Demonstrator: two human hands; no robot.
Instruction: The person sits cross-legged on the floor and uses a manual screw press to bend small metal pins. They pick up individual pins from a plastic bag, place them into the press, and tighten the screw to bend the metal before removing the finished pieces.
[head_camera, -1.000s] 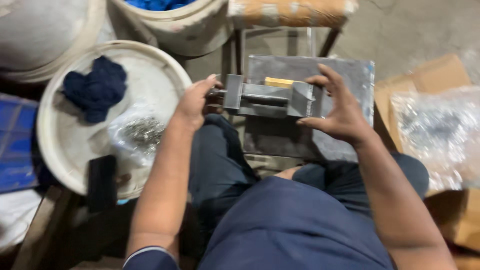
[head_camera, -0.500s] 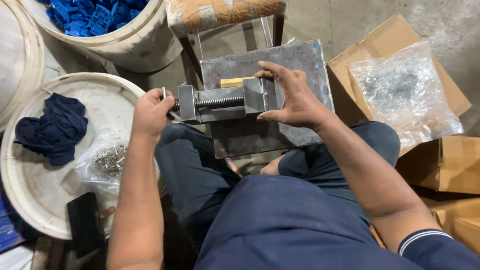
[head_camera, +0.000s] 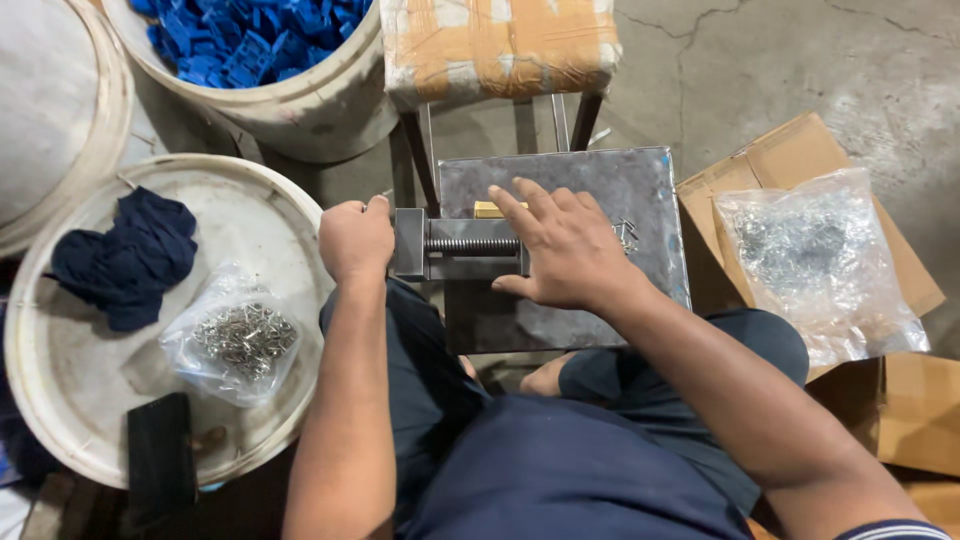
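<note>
**Both hands on small bench vise, seated worker**

Small grey steel vise (head_camera: 460, 250) with exposed threaded screw sits on grey metal plate (head_camera: 600, 190) over the person's lap. Left hand (head_camera: 356, 238) clenched in a fist at the vise's left end, likely around its handle, handle itself hidden. Right hand (head_camera: 560, 245) lies flat, fingers spread, pressing on the vise's right jaw; not gripping anything. Small yellow-brass piece (head_camera: 487, 209) just behind the vise, by the fingertips.

Risks, as judgement: fingertips rest near the jaw gap, so a pinch is possible if the screw turns. Plate is propped on knees, so it could tip. Loose small metal parts (head_camera: 626, 232) on the plate near the right hand could roll off.
</note>
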